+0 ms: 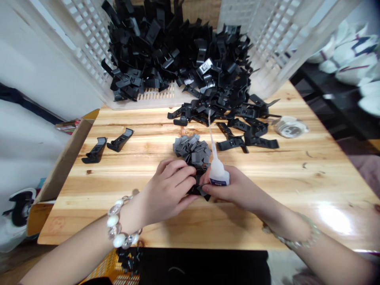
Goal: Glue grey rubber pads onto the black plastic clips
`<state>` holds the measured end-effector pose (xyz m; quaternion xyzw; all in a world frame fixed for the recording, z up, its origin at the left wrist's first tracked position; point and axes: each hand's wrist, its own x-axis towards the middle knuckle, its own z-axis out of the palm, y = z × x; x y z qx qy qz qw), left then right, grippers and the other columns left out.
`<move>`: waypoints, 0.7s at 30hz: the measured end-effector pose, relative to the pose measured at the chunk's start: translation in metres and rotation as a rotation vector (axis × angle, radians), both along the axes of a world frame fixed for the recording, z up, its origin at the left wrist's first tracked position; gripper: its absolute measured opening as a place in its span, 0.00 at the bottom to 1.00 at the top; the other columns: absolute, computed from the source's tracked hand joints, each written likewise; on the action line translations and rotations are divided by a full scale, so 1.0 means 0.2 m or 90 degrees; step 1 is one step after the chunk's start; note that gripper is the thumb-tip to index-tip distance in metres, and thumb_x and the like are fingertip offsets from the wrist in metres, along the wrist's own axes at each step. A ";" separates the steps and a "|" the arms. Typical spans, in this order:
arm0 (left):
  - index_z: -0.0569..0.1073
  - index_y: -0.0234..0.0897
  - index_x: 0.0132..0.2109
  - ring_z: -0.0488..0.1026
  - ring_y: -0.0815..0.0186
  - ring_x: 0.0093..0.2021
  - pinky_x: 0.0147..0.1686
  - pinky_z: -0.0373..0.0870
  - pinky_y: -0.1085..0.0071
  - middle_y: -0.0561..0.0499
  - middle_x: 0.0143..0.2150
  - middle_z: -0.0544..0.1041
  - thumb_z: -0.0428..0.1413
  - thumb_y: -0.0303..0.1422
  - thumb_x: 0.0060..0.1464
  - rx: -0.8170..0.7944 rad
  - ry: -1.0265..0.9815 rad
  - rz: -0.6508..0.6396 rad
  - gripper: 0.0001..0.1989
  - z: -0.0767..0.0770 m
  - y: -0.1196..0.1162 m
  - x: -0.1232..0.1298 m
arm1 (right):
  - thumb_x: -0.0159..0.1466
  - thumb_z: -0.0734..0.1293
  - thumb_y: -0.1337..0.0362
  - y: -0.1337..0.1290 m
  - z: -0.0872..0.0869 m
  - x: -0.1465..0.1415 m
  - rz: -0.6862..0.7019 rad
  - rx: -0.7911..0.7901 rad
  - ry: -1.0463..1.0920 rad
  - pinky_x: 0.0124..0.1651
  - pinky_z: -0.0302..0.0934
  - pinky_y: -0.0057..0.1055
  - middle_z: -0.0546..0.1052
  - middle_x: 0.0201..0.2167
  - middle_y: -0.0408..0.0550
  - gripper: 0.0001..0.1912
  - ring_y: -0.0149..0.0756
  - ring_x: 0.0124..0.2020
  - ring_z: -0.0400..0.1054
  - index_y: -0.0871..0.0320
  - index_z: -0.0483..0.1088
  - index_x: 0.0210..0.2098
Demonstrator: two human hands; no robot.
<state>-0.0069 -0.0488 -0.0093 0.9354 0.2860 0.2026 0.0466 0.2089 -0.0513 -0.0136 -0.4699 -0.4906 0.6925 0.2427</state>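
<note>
Left hand (170, 190) clasps a half-hidden black clip (195, 189), right hand (227, 188) grips the bottle (219, 174), grey pieces (192, 149) crowding just ahead, 2 loose clips (96, 150) leftward, basket (145, 103) looming beyond!

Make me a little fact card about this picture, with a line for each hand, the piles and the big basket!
Left hand: curled over a black part
Right hand: holding a white bottle with a long thin nozzle
Gray pieces: heaped just beyond the hands
Big basket: white, holding a heap of black parts that spreads onto the table
Table: wooden
Off to the left: two black parts with gray ends
</note>
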 end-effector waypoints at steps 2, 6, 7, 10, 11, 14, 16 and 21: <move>0.72 0.35 0.39 0.70 0.58 0.46 0.47 0.62 0.61 0.46 0.41 0.78 0.55 0.36 0.60 -0.016 0.012 -0.006 0.08 0.00 0.00 0.00 | 0.56 0.73 0.60 0.00 0.00 0.01 -0.009 -0.012 0.022 0.30 0.57 0.29 0.71 0.26 0.43 0.09 0.30 0.26 0.61 0.57 0.70 0.30; 0.72 0.36 0.35 0.73 0.65 0.33 0.38 0.63 0.66 0.50 0.31 0.78 0.53 0.36 0.62 -0.095 -0.009 0.024 0.10 0.00 -0.01 0.00 | 0.54 0.75 0.60 0.00 0.00 0.03 -0.099 -0.009 0.159 0.31 0.59 0.30 0.70 0.28 0.43 0.10 0.31 0.28 0.63 0.56 0.70 0.29; 0.73 0.36 0.36 0.73 0.66 0.31 0.37 0.64 0.67 0.51 0.30 0.78 0.53 0.36 0.62 -0.116 -0.028 0.041 0.09 0.00 -0.01 0.00 | 0.54 0.75 0.60 0.00 0.01 0.03 -0.123 -0.008 0.193 0.31 0.58 0.30 0.70 0.28 0.43 0.11 0.30 0.27 0.63 0.56 0.70 0.29; 0.74 0.36 0.40 0.74 0.66 0.30 0.32 0.67 0.70 0.51 0.30 0.79 0.52 0.36 0.63 -0.231 -0.099 0.104 0.09 0.02 -0.02 0.00 | 0.52 0.76 0.60 0.01 0.01 0.04 -0.161 -0.011 0.225 0.29 0.58 0.30 0.68 0.25 0.42 0.11 0.30 0.25 0.61 0.55 0.71 0.30; 0.74 0.36 0.40 0.74 0.66 0.30 0.30 0.67 0.71 0.50 0.30 0.78 0.51 0.36 0.64 -0.301 -0.122 0.124 0.10 0.03 -0.02 0.00 | 0.52 0.76 0.60 0.01 0.01 0.04 -0.161 -0.012 0.220 0.28 0.57 0.30 0.68 0.24 0.41 0.11 0.30 0.24 0.61 0.55 0.71 0.30; 0.73 0.35 0.39 0.76 0.66 0.32 0.27 0.70 0.74 0.49 0.32 0.78 0.50 0.36 0.63 -0.588 -0.225 0.151 0.11 0.05 -0.03 0.02 | 0.54 0.76 0.61 0.00 0.00 0.03 -0.126 -0.019 0.216 0.28 0.57 0.29 0.69 0.24 0.41 0.11 0.29 0.24 0.62 0.55 0.71 0.31; 0.72 0.35 0.40 0.78 0.65 0.35 0.32 0.75 0.72 0.48 0.34 0.79 0.50 0.36 0.63 -0.773 -0.322 0.139 0.10 0.06 -0.03 0.03 | 0.54 0.75 0.62 -0.01 -0.01 0.02 -0.095 -0.032 0.217 0.29 0.57 0.28 0.70 0.24 0.40 0.11 0.28 0.25 0.64 0.56 0.71 0.31; 0.70 0.36 0.44 0.79 0.64 0.38 0.43 0.77 0.64 0.47 0.36 0.80 0.50 0.35 0.64 -0.994 -0.474 0.073 0.08 0.02 -0.04 0.04 | 0.56 0.74 0.61 -0.02 -0.01 0.00 -0.055 -0.030 0.176 0.29 0.58 0.28 0.72 0.23 0.40 0.11 0.29 0.25 0.67 0.56 0.69 0.32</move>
